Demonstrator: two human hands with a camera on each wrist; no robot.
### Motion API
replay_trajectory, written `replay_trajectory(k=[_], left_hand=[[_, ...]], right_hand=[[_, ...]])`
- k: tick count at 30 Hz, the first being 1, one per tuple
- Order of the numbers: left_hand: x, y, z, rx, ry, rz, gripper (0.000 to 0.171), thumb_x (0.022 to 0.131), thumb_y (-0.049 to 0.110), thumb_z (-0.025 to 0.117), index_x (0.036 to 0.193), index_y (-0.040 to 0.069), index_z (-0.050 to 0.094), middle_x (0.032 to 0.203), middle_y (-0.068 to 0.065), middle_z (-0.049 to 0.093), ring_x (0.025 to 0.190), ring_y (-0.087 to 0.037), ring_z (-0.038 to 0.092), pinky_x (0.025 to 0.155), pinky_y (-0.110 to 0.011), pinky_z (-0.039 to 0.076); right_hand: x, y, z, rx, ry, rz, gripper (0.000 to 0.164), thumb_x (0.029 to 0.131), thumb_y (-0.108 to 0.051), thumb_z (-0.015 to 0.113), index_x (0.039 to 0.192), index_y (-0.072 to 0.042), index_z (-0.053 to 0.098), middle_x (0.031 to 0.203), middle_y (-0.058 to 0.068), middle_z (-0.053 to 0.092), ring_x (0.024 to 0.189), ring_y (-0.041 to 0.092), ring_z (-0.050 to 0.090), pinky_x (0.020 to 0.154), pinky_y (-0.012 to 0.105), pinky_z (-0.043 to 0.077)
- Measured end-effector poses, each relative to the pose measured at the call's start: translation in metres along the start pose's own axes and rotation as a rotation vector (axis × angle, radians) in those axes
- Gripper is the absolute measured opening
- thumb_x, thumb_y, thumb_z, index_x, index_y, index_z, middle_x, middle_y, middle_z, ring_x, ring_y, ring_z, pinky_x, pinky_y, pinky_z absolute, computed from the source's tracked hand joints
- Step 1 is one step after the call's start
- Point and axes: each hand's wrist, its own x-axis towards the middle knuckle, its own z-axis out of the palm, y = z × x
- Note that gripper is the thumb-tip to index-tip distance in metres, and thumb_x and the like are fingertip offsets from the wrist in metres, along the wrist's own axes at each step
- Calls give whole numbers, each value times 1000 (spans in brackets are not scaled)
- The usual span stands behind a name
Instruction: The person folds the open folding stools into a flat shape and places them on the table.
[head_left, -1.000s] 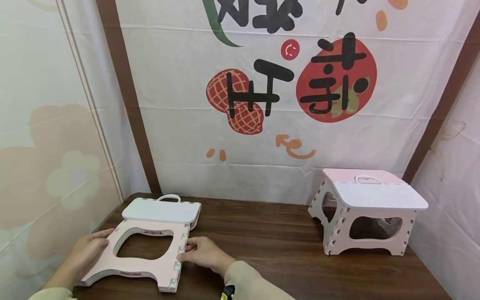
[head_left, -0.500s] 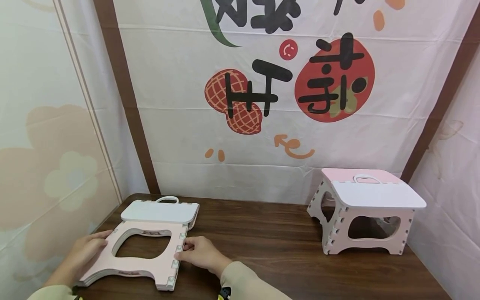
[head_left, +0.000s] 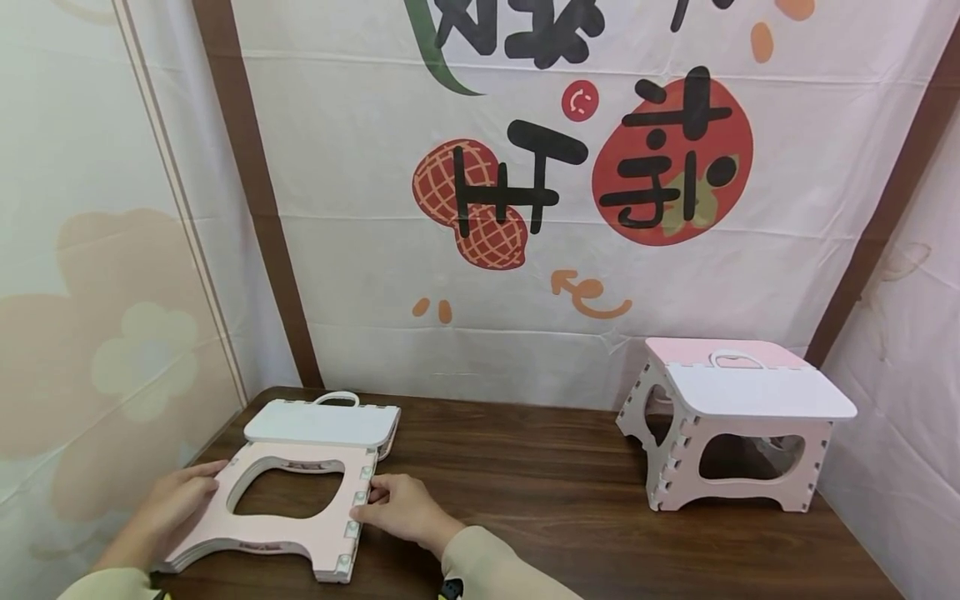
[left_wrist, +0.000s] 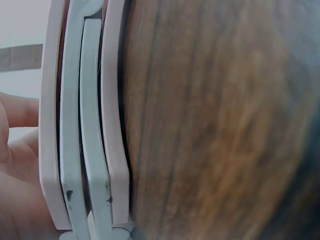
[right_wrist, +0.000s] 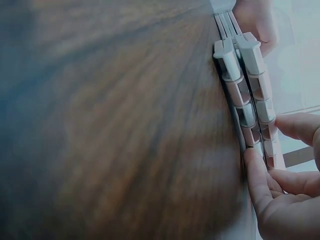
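A folded pink and white folding stool [head_left: 281,527] lies flat on the table at the left, its white top panel [head_left: 322,422] and handle pointing away from me. My left hand [head_left: 171,500] holds its left edge, with the thumb on the upper side. On the opposite edge, my right hand [head_left: 411,510] pinches the hinged side. The right wrist view shows the fingers [right_wrist: 258,175] against the stacked hinges [right_wrist: 250,100]. In the left wrist view, the panel layers [left_wrist: 90,125] lie close together with narrow gaps, and part of the left hand [left_wrist: 20,165] shows beside them.
Another pink and white folding stool [head_left: 750,417] stands unfolded at the right back of the brown wooden table [head_left: 517,475]. A white printed cloth [head_left: 360,208] hangs behind the table, and further cloth [head_left: 112,250] closes off the left side.
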Motion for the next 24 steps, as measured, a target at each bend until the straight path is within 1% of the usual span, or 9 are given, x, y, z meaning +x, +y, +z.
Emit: replay_trajectory(k=[3,7,9,13,14,16,18,21,24], left_hand=[[0,1,1,24,-3,17,55,102,15,40,146,-15,29,148,-43,18,138,-60,14,109,-67,19],[0,4,1,34,1,5,55,101,14,40,146,-16,27,148,-43,17,138,-61,14,109,-67,17],[-1,6,2,38,8,17,56,100,11,41,146,-17,26,148,-43,19,137,-61,16,109,-67,19],[1,9,3,65,39,95,58,95,1,45,145,-20,25,143,-42,30,134,-61,23,106,-68,24],[1,9,4,60,42,106,59,93,-1,45,145,-20,25,143,-42,31,134,-61,23,106,-67,24],[2,10,5,97,70,148,58,91,-4,48,143,-21,29,140,-41,37,133,-61,27,104,-67,27],[3,9,4,137,90,173,57,90,-5,49,142,-20,33,137,-42,42,130,-61,31,102,-66,30],[3,9,4,162,112,192,55,89,-4,49,140,-20,36,135,-42,45,128,-61,35,100,-65,33],[2,13,5,128,104,167,58,89,-4,45,143,-18,34,140,-41,39,131,-61,32,102,-66,31]], right_hand=[[0,1,-1,-6,-3,-3,50,85,-18,80,128,3,64,92,-7,64,75,2,58,64,22,50],[-1,1,-3,-2,-8,-24,48,84,-16,79,125,3,66,92,-5,65,74,2,58,63,22,50],[-1,1,-4,5,-6,-39,46,83,-14,79,124,2,66,92,-4,65,74,2,58,62,21,50],[-1,-1,-8,22,5,-56,44,83,-12,78,123,1,67,93,-5,65,75,1,58,64,21,49],[-1,-2,-9,27,5,-59,44,83,-12,77,124,1,67,94,-5,65,76,1,58,64,21,49],[-1,-3,-11,37,3,-58,45,84,-12,77,125,1,66,95,-5,65,77,1,57,65,20,49],[-1,-4,-11,45,-5,-58,45,84,-11,77,126,1,66,95,-5,65,78,1,57,66,20,49],[0,-3,-12,41,-13,-56,45,84,-12,77,126,0,66,94,-7,65,78,1,57,66,20,49],[0,-3,-13,39,-17,-66,45,84,-13,77,126,-1,66,94,-7,65,78,1,57,66,20,49]])
